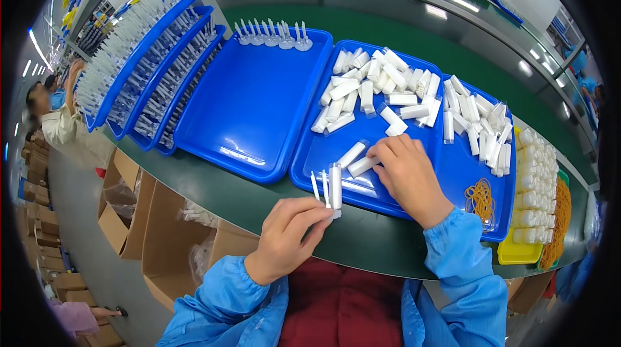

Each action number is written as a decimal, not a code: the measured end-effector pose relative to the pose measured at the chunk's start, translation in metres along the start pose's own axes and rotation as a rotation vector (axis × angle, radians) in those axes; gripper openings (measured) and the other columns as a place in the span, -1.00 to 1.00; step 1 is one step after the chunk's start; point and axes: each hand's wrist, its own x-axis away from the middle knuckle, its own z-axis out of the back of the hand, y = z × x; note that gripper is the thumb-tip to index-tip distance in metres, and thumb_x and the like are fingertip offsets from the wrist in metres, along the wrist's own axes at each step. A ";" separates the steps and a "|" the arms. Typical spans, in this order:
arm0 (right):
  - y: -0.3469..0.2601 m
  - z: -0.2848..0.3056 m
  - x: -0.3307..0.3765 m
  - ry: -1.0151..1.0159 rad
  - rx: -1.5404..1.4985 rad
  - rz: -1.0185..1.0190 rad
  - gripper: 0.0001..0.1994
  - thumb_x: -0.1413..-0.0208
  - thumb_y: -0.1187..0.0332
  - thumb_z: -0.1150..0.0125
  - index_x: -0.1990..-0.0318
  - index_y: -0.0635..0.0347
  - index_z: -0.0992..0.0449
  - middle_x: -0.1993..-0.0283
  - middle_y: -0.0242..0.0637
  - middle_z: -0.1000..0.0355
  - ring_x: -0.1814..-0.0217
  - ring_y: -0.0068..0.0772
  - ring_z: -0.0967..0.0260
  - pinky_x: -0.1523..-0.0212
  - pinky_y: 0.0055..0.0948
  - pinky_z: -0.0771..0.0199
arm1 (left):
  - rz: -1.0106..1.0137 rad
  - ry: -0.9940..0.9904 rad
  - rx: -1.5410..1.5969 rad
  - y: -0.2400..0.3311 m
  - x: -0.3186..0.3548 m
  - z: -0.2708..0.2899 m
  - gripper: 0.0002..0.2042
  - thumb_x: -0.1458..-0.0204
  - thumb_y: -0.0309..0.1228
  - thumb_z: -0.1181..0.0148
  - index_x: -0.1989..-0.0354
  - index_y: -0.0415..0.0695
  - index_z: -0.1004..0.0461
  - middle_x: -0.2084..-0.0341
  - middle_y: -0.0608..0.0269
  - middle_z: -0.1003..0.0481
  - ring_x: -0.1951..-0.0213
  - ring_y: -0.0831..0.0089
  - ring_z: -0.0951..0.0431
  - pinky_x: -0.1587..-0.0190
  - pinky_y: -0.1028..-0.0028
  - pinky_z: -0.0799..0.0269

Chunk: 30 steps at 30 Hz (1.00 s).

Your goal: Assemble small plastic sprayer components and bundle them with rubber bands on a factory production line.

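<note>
Near the table's front edge, my left hand [284, 237] pinches a small clear base [336, 214] between thumb and fingers. Two thin white prongs [325, 188] rise from that base, and a white cylinder in a clear sleeve [335, 185] stands upright beside them. My right hand [411, 172] reaches over the middle blue tray [317, 162], its fingers closed at the end of a white clear-wrapped piece [362, 166]. Another wrapped piece [351, 154] lies just beyond it. A heap of similar white pieces [372, 81] fills the far part of that tray.
A blue tray [239, 114] at left holds a row of pronged bases [275, 36]. Stacked trays of pronged pieces [149, 62] stand further left. At right are a blue tray with white pieces and rubber bands [479, 201], and a yellow tray [521, 253]. Cardboard boxes [165, 243] sit below.
</note>
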 end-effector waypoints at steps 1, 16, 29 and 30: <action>0.002 -0.001 0.000 -0.040 0.038 -0.010 -0.73 0.06 0.52 -0.32 0.15 0.14 -0.55 0.15 -0.25 -0.48 0.02 -0.21 -0.38 -0.02 -0.23 -0.32 | -0.015 -0.013 -0.024 -0.001 -0.002 0.002 -0.62 0.19 -0.70 -0.46 0.15 -0.12 -0.58 0.22 0.19 -0.57 0.24 0.25 -0.60 0.22 0.35 -0.50; -0.005 0.034 0.044 0.093 -0.907 -0.426 -0.61 -0.46 0.20 0.03 0.32 0.34 -0.53 0.38 -0.35 -0.31 0.29 -0.53 -0.23 0.21 -0.48 -0.24 | -0.119 -0.306 0.271 0.035 -0.026 0.017 -0.63 0.20 -0.65 -0.37 0.17 0.00 -0.70 0.14 0.37 -0.64 0.25 0.37 -0.52 0.20 0.42 -0.34; -0.015 0.026 0.046 0.314 -1.267 -0.849 -0.56 -0.49 0.08 0.11 0.43 0.15 -0.39 0.53 -0.52 -0.22 0.46 -0.74 -0.10 0.42 -0.61 -0.12 | -0.124 -0.325 0.225 0.045 -0.025 0.012 -0.66 0.20 -0.61 -0.41 0.18 0.00 -0.69 0.14 0.42 -0.64 0.25 0.41 -0.51 0.22 0.45 -0.31; -0.016 0.022 0.047 0.292 -1.213 -0.851 -0.54 -0.49 0.07 0.12 0.45 0.13 -0.37 0.53 -0.53 -0.19 0.47 -0.75 -0.09 0.44 -0.60 -0.09 | -0.130 -0.335 0.226 0.048 -0.026 0.011 -0.67 0.20 -0.60 -0.42 0.19 0.00 -0.70 0.14 0.43 -0.64 0.26 0.42 -0.51 0.22 0.45 -0.31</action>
